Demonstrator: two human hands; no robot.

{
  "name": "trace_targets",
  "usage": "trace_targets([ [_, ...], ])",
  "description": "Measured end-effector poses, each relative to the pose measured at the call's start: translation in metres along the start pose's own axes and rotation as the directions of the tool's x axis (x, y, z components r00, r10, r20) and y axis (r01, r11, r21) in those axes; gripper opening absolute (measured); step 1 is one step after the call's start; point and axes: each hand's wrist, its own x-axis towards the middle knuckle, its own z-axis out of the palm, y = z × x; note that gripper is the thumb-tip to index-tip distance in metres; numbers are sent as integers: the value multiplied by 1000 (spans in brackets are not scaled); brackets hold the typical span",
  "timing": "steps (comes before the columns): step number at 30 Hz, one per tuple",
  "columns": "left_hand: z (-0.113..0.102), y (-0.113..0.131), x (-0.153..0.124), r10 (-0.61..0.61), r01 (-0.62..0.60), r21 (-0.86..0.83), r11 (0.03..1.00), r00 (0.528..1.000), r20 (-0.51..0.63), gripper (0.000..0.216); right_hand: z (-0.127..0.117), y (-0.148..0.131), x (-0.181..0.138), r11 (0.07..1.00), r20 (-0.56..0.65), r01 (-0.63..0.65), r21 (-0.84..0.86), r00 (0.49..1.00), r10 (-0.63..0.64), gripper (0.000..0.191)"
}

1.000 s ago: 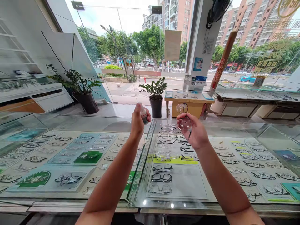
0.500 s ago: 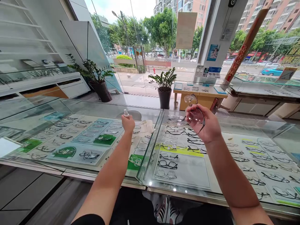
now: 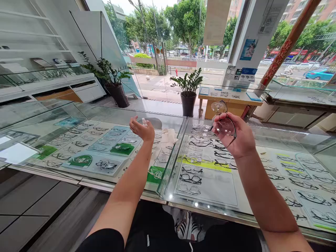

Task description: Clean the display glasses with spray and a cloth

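My right hand (image 3: 243, 138) pinches a pair of eyeglasses (image 3: 225, 126) by the frame, raised above the glass display counter. Small droplets speckle the nearer lens, and one temple hangs down by my palm. My left hand (image 3: 144, 130) is over the counter top with its fingers spread. Between its thumb and fingers shows the clear cap of a small spray bottle (image 3: 144, 121); the rest of the bottle is hidden behind the hand. A pale cloth (image 3: 168, 137) lies on the glass just right of my left hand.
Rows of eyeglasses (image 3: 191, 179) lie inside the glass counter (image 3: 168, 196) across my front. Beyond it stand two potted plants (image 3: 188, 103) and a wooden display table (image 3: 210, 111). A large window gives onto the street.
My left hand's fingers have opened from their grip around the spray bottle. My right hand still holds the eyeglasses up. The camera view has tipped slightly down and turned left.
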Motion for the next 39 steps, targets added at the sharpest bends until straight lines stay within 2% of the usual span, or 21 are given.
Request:
trace_targets([
  [2, -4, 15, -5, 173, -174, -30, 984, 985, -22, 18, 0, -1, 0, 999, -3, -8, 45, 1000, 8, 17],
  [4, -6, 27, -12, 353, -352, -55, 934, 935, 17, 15, 1, -1, -1, 997, -7, -13, 71, 1000, 14, 16],
  [5, -5, 31, -16, 415, -412, -62, 909, 908, 62, 15, 1, -2, -1, 997, -10, -13, 74, 1000, 14, 16],
  [7, -3, 35, -21, 452, -449, -61, 891, 871, 195, 17, 1, -2, -1, 997, -13, -16, 73, 1000, 17, 16],
  [9, 1, 33, -24, 402, -413, -37, 910, 856, 326, 19, 1, -2, -1, 997, -14, -19, 70, 1000, 20, 16],
  [11, 4, 28, -24, 330, -360, -4, 933, 852, 407, 22, 1, -1, -1, 997, -11, -23, 71, 1000, 23, 16],
  [18, 10, 15, -20, 204, -301, 103, 948, 823, 530, 25, 1, 0, 0, 994, -6, -46, 98, 999, 47, 17],
  [22, 9, 17, -23, 169, -303, 149, 941, 805, 569, 27, 1, 1, -1, 993, -2, -54, 102, 998, 55, 18],
  [29, 8, 16, -26, 97, -303, 265, 916, 806, 584, 13, 3, 2, -2, 993, -8, -59, 103, 998, 60, 18],
  [35, 13, 9, -26, 6, -314, 394, 864, 788, 615, 44, 4, 3, -1, 993, -1, -61, 98, 998, 62, 17],
  [39, 15, 4, -21, -73, -296, 460, 837, 773, 630, 39, 4, 3, -1, 993, -1, -63, 100, 998, 64, 18],
])
